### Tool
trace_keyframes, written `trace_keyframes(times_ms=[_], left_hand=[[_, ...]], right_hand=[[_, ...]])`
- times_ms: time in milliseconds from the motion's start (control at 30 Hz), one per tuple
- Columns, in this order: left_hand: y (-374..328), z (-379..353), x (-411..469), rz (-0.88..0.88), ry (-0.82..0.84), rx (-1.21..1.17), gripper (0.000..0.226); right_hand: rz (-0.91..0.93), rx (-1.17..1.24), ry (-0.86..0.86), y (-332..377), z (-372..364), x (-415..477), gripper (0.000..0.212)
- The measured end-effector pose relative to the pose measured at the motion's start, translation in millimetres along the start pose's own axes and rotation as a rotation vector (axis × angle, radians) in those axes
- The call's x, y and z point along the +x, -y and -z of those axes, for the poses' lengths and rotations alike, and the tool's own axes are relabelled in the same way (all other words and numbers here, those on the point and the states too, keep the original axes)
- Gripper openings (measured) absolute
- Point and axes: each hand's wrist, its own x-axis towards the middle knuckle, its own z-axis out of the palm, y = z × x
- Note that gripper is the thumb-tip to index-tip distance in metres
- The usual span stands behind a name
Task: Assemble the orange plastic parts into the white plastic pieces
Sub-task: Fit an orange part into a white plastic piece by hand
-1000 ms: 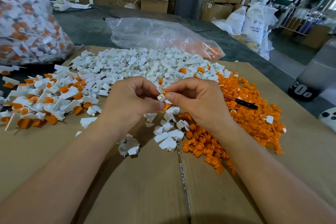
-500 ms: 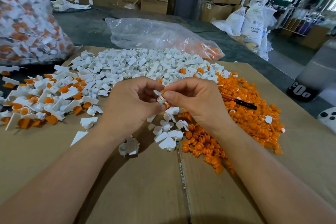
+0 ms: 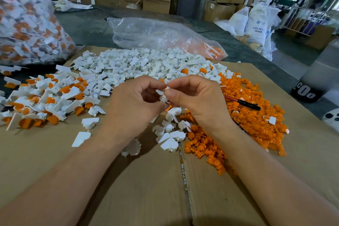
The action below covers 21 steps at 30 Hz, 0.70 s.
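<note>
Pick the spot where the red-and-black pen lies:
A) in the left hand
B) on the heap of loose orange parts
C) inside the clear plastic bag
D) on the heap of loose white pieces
B: the pen lies on the heap of orange parts, just beyond the right hand, which together with the left hand pinches a white piece.

Matt brown cardboard [image 3: 128, 189] covers the near worktop [image 3: 88, 25], whose far surface looks dark and dull. The white plastic pieces [image 3: 139, 64] are smooth and faintly shiny, the orange plastic parts [image 3: 256, 115] ribbed. The far clear bag [image 3: 156, 31] is glossy, crinkled film.
</note>
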Motion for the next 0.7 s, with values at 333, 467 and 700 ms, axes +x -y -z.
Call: trace_keyframes(times_ms=[333,467,700], left_hand=[[4.0,-1.3,1.2,-0.038,-0.061,0.076,0.037],[4.7,-1.5,1.4,-0.060,-0.069,0.099,0.035],[6.0,-1.0,1.3,-0.092,-0.076,0.129,0.037]], right_hand=[[-0.110,0.108,0.037,1.8,-1.0,-1.4,0.011],[-0.180,0.124,0.090,1.0,-0.6,-0.8,0.009],[-0.292,0.283,0.176,-0.3,-0.7,0.1,0.026]])
